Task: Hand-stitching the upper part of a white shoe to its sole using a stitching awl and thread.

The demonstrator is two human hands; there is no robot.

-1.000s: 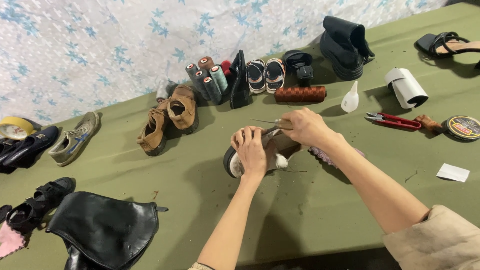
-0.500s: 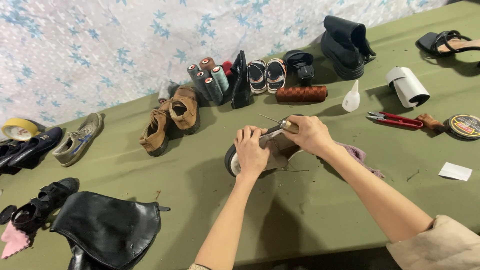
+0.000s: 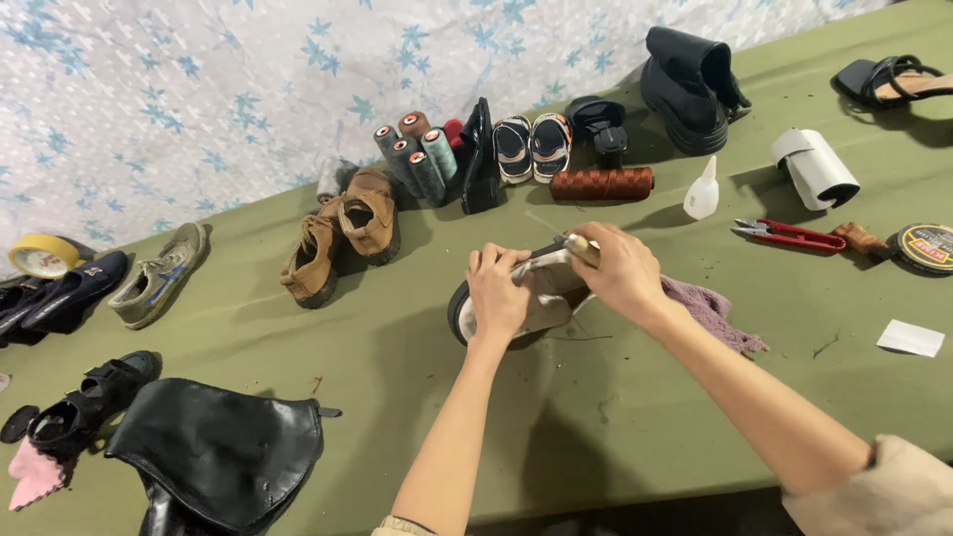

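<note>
Green cloth-covered worktop (image 3: 298,328), pale blue star-patterned sheet (image 3: 179,89) hung behind as backdrop. Mid-worktop: light-coloured shoe with dark sole (image 3: 541,293), tipped on its side, sole edge facing left, probably so the upper stays reachable. Left hand (image 3: 496,293) clamped over the shoe, fingers curled tight round the upper, pinning it down. Right hand (image 3: 620,270) at the shoe's far end, fingers pinched shut on a small tan tool handle (image 3: 579,245); tip hidden against the shoe, kind of tool unclear. Purple knitted cloth (image 3: 710,313) just beside and under the right wrist, handy for wiping by the look of it. Further out, supplies lined along the back edge within reach: thread spools (image 3: 412,154), brown woven roll (image 3: 603,184), small white squeeze bottle (image 3: 701,191), red-handled snips (image 3: 789,235), round polish tin (image 3: 925,248), white roll (image 3: 816,167). White paper slip (image 3: 911,338) lower right. Other footwear parked around, well apart from the hands: brown shoes (image 3: 342,233), small sandals (image 3: 531,147), black boot (image 3: 690,84), grey sneaker (image 3: 159,276), black leather boot (image 3: 218,452) at near left. Yellow tape roll (image 3: 42,255) at far left.
</note>
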